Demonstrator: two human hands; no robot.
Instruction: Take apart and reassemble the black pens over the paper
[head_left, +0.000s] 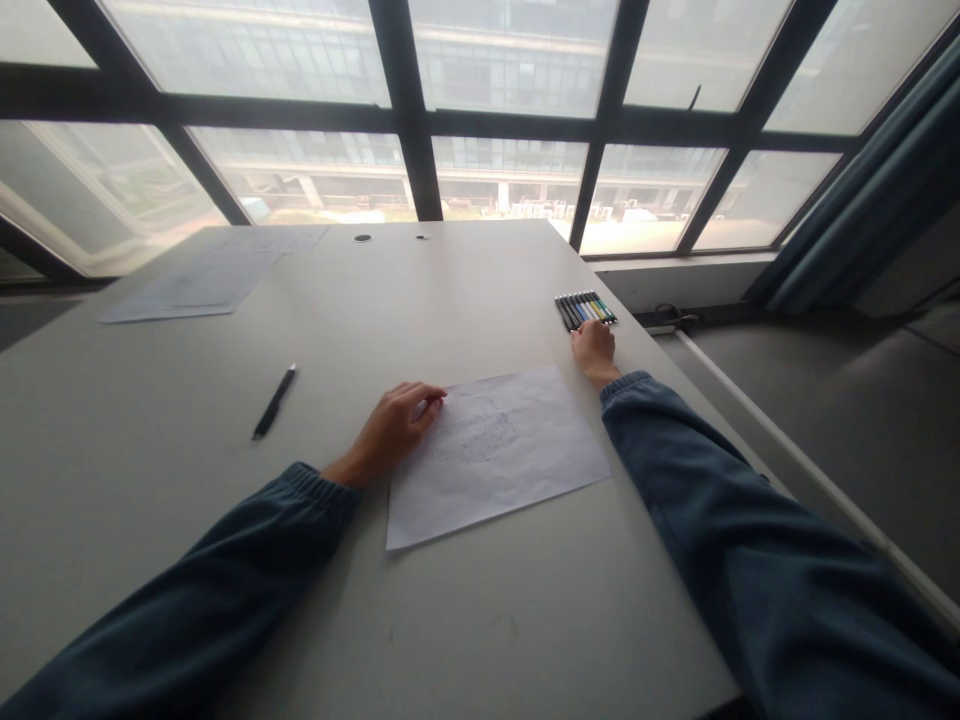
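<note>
The white counter (450, 310) carries a sketched sheet of paper (540, 470) near its right edge; loose papers (202, 280) lie at its far left corner; the left hand (394, 425) rests released on the sketch's left side; the right hand (595, 347) curls at the right edge, its grasp unclear, against a row of coloured pens (579, 308); a black pen (274, 403) lies left of the left hand.

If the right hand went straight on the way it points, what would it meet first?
Most likely the flat row of slim, multicoloured pens or markers, just beyond the right hand; it may already touch them, depth being unclear.
</note>
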